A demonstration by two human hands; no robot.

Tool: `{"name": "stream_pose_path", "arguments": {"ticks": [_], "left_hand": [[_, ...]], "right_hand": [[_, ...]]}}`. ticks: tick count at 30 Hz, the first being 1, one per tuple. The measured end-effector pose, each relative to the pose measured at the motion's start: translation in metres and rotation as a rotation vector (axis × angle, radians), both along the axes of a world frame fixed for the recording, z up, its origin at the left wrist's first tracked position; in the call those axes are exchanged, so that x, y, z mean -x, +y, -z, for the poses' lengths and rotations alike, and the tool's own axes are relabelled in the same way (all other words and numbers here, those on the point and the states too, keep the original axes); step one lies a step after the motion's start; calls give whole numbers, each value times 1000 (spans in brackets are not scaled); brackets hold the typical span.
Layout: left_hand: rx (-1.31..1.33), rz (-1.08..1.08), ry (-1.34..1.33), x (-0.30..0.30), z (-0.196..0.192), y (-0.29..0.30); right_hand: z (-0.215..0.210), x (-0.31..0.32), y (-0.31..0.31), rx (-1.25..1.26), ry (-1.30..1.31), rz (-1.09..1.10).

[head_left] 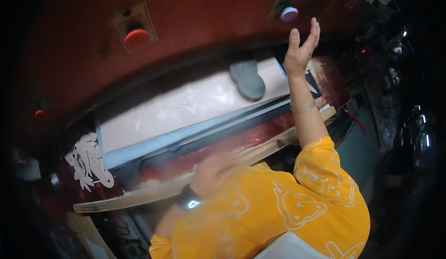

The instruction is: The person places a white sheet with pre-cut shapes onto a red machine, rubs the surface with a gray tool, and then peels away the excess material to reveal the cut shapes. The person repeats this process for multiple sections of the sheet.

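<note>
**Right hand raised to the purple button, left hand blurred at the worktop edge**

The right hand [302,45] is lifted up in front of the red machine front [200,22], its fingers spread and loosely curved, the grip wide and holding nothing. The fingertips sit just beside the round purple button [289,13], slightly to its right; whether they touch it cannot be told. A thin bangle shows on that forearm.

The left hand [213,173] is lower, near the wooden strip [153,190] that runs along the front edge of the worktop. It is smeared by motion blur, so the state of its grip cannot be told. A dark watch [188,198] sits on its wrist.

On the worktop lies a pale sheet [181,105] with faint curved outlines pressed into it. A grey shoe-sole-shaped piece [247,78] rests on the sheet's far right part, close to the right forearm. In front of the sheet runs a grey metal bar [186,136]. At the left end lies a heap of white cut-out scraps [88,161].

A round orange button [137,36] is set in the machine front, well to the left of the purple one. Both sleeves are yellow with white printed figures.
</note>
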State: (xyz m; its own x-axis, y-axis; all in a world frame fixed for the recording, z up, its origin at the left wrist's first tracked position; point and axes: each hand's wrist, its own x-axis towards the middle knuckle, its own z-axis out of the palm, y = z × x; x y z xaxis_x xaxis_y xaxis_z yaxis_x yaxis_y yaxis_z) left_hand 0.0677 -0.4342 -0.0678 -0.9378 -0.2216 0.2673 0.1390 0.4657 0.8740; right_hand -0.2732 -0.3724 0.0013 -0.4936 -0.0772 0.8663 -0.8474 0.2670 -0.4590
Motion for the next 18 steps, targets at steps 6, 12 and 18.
{"name": "stream_pose_path", "arguments": {"ticks": [6,12,18], "left_hand": [[301,-52,57,-2,29,15],[377,-277,7,-7,29,29],[384,-352,-65,-5,24,37]], "right_hand": [[-33,7,-30,29,202,136],[17,-49,63,-29,82,-122],[70,-132,136,-981,-316,-607]]}}
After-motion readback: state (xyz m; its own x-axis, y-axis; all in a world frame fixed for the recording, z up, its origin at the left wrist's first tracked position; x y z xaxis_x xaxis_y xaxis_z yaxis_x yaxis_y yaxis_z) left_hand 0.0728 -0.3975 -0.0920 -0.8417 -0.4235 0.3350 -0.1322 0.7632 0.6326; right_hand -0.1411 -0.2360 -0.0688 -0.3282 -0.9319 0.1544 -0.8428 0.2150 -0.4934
